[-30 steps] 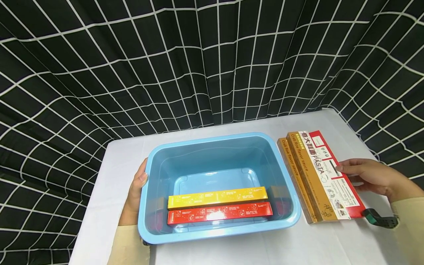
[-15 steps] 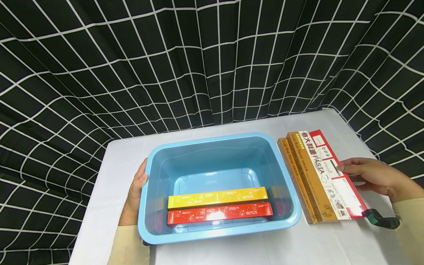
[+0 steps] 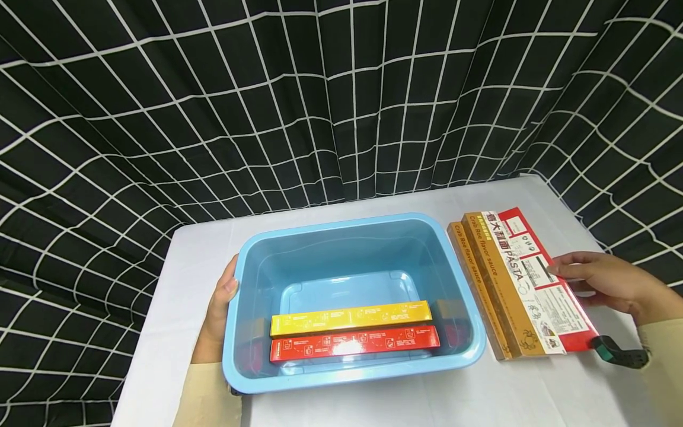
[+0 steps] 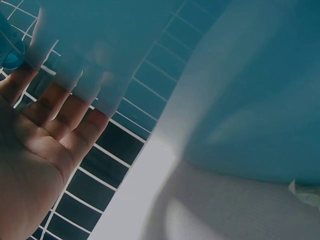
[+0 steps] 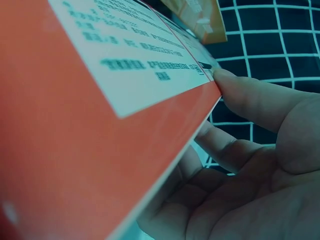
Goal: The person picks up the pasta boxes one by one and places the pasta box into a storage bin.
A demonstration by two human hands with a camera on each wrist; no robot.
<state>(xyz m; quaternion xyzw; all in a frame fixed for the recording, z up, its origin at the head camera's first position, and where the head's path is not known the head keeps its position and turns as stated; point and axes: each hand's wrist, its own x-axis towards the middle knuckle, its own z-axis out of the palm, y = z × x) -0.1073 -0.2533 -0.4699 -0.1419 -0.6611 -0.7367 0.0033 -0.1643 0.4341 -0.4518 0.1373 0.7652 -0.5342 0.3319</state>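
Note:
In the head view, my left hand [image 3: 219, 302] lies against the left side of a blue plastic tub [image 3: 341, 379]. The left wrist view shows its fingers [image 4: 75, 107] straight, their tips behind the bluish wall. A yellow box [image 3: 352, 318] and a red box [image 3: 354, 344] lie side by side inside the tub, nearer its front. My right hand [image 3: 608, 281] pinches the right edge of a red-and-white pasta box [image 3: 555, 296], thumb on top and other fingers underneath. That box is beside two brown crab roe sauce boxes [image 3: 493, 284]; its underside is hidden.
A white-covered table [image 3: 320, 409] carries the tub and boxes. Behind and on both sides hangs a black curtain with a white grid [image 3: 341, 107]. The brown boxes stand close to the tub's right rim. A black-and-green strap [image 3: 619, 353] is at my right wrist.
My right hand has shifted slightly right and the red-and-white box's red edge has moved right with it. The left hand and the tub look almost unmoved.

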